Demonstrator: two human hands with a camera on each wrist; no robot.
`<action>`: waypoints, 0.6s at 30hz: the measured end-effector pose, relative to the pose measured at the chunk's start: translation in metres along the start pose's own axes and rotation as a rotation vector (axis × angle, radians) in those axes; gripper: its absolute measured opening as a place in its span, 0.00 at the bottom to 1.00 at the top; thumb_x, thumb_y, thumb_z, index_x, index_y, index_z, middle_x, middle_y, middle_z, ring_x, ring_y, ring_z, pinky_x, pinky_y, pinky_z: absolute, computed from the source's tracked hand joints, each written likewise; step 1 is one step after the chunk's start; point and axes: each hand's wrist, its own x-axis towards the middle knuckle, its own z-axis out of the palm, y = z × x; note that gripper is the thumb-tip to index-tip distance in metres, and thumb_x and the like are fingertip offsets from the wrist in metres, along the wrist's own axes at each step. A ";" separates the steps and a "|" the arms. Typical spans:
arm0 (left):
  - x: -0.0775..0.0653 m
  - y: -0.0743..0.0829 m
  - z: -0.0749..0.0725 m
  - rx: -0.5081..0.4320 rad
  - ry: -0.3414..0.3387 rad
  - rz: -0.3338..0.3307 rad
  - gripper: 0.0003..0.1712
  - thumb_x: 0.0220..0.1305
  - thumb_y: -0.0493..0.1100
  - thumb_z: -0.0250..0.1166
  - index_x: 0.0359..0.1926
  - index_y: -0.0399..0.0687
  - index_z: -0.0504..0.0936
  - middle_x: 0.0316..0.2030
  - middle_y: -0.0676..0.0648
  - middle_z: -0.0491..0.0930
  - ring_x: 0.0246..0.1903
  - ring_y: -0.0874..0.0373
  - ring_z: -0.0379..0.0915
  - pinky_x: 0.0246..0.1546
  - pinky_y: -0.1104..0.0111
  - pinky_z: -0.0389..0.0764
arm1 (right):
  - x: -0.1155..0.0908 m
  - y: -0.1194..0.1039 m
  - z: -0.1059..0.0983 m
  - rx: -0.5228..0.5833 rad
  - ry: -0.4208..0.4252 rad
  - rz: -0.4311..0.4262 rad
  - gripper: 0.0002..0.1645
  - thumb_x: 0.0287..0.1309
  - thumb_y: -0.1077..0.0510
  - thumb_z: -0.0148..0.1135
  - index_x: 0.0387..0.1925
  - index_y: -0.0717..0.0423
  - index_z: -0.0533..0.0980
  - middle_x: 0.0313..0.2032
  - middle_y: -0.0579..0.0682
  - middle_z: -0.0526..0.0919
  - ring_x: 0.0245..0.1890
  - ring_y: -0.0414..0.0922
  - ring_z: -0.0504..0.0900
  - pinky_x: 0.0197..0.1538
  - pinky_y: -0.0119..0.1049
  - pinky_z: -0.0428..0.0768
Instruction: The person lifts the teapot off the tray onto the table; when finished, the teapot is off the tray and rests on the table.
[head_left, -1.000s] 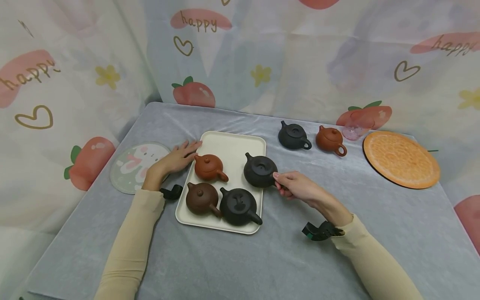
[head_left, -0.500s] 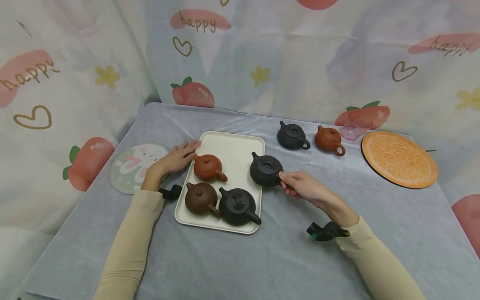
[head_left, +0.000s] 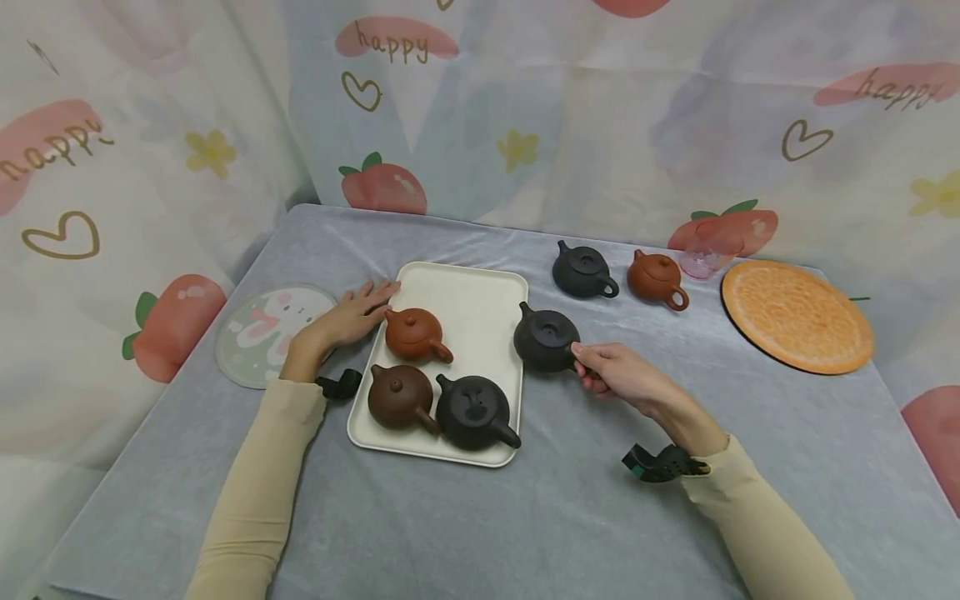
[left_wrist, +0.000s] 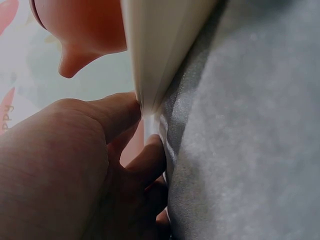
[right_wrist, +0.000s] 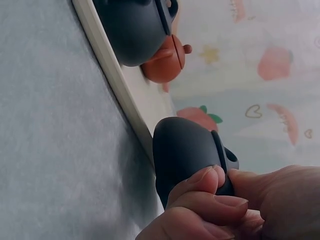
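My right hand (head_left: 617, 375) pinches the handle of a black teapot (head_left: 546, 340) just past the right rim of a cream tray (head_left: 472, 287). In the right wrist view this teapot (right_wrist: 187, 147) is tilted, with a shadow on the cloth beneath. My left hand (head_left: 348, 318) rests at the tray's left edge, fingers extended; in the left wrist view its fingertips (left_wrist: 127, 107) touch the tray's outer wall (left_wrist: 155, 55). On the tray sit an orange-brown teapot (head_left: 415, 333), a dark brown teapot (head_left: 397, 396) and a larger black teapot (head_left: 472, 410).
Behind the tray to the right stand a black teapot (head_left: 583, 268) and a reddish-brown teapot (head_left: 656, 278). A pink clear glass (head_left: 699, 263) and an orange round mat (head_left: 798, 317) are farther right. A round rabbit mat (head_left: 247, 337) lies beside my left arm.
My right hand has carried the black teapot rightward, from over the tray's right part to beyond its rim. My left hand stays at the tray's edge.
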 end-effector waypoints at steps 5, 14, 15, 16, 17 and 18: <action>0.001 -0.001 0.001 0.004 -0.005 -0.008 0.33 0.78 0.55 0.40 0.78 0.54 0.47 0.77 0.40 0.44 0.76 0.37 0.28 0.73 0.43 0.31 | -0.002 0.003 -0.004 0.000 0.002 -0.004 0.30 0.73 0.38 0.44 0.34 0.62 0.70 0.24 0.45 0.72 0.22 0.39 0.66 0.32 0.33 0.71; 0.001 -0.001 0.001 -0.003 -0.006 -0.009 0.33 0.78 0.55 0.40 0.78 0.53 0.47 0.77 0.40 0.44 0.76 0.38 0.28 0.73 0.43 0.30 | -0.008 0.006 -0.014 0.023 0.005 0.000 0.29 0.73 0.37 0.43 0.34 0.60 0.70 0.25 0.45 0.70 0.22 0.38 0.65 0.31 0.33 0.69; 0.001 -0.001 0.001 -0.005 -0.005 -0.010 0.33 0.78 0.54 0.40 0.78 0.53 0.47 0.77 0.40 0.44 0.76 0.38 0.28 0.73 0.43 0.30 | -0.008 0.007 -0.015 0.025 0.004 0.001 0.29 0.73 0.37 0.43 0.34 0.60 0.70 0.25 0.45 0.70 0.22 0.38 0.65 0.30 0.33 0.69; 0.001 -0.001 0.001 -0.004 -0.006 -0.011 0.33 0.78 0.54 0.40 0.78 0.53 0.47 0.77 0.40 0.44 0.76 0.38 0.27 0.73 0.44 0.30 | -0.008 0.007 -0.016 0.025 0.006 0.004 0.29 0.73 0.37 0.43 0.34 0.60 0.70 0.25 0.45 0.70 0.22 0.38 0.65 0.30 0.33 0.69; 0.001 -0.001 0.001 -0.002 -0.006 -0.012 0.33 0.78 0.55 0.40 0.78 0.53 0.47 0.77 0.40 0.43 0.76 0.38 0.27 0.73 0.44 0.30 | -0.008 0.008 -0.017 0.024 0.009 0.007 0.29 0.73 0.38 0.43 0.34 0.60 0.70 0.25 0.45 0.70 0.22 0.38 0.65 0.31 0.33 0.69; 0.001 -0.001 0.001 0.001 -0.005 -0.012 0.33 0.79 0.54 0.40 0.78 0.53 0.47 0.77 0.40 0.44 0.76 0.38 0.28 0.73 0.44 0.30 | -0.008 0.009 -0.017 0.026 0.010 0.008 0.29 0.73 0.38 0.43 0.34 0.60 0.70 0.25 0.45 0.71 0.22 0.38 0.65 0.30 0.33 0.69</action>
